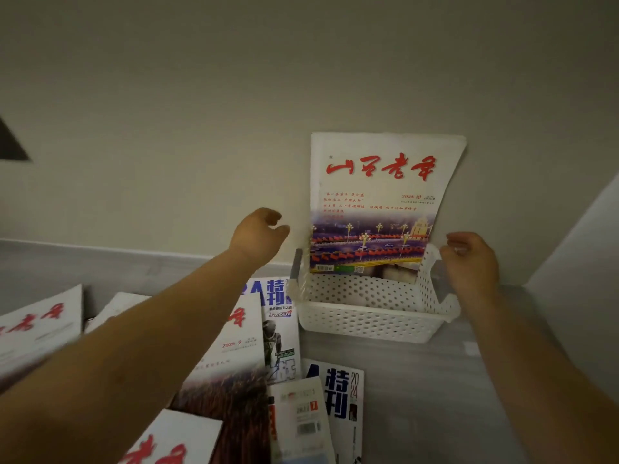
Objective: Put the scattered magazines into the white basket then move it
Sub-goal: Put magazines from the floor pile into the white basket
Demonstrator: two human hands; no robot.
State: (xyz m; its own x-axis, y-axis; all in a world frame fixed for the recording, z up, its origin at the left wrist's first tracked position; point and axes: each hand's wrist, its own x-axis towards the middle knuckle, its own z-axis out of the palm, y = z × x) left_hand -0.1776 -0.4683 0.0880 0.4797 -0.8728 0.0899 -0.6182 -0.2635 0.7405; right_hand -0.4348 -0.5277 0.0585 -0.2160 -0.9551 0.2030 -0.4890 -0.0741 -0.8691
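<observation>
— Against the wall (pixel 201 128), at the back of the worktop (pixel 435 396): white basket (pixel 365 321), one red-titled magazine (pixel 378 202) stood on end inside, top edge leaning on the wall, upper part bowing slightly. State of the hands?

— Left hand (pixel 258 236) just beside the magazine's left edge, apart from it, fingers loosely curled, holding nothing. Right hand (pixel 472 262) at the raised right side of the basket, fingers curled. Cannot tell whether pinching the rim or merely close.

— Remaining stock?

— Well short of done. Several still loose in front and to the left of the basket: a basketball issue (pixel 281 329) just beside the left corner, a second red-titled issue (pixel 234 363) partly under the left forearm, a blue-lettered issue (pixel 338 393) nearer the camera, more at the lower and left edges.

— Recommendation for the step in hand?

— Judged unsound as stood: tall, limp, likely to flop forward on lifting. Better to lower it flat, or bowed along the basket floor, with the right hand steadying the rim. Then load the rest the same way, squared up. Leave the basket against the wall until full.
</observation>
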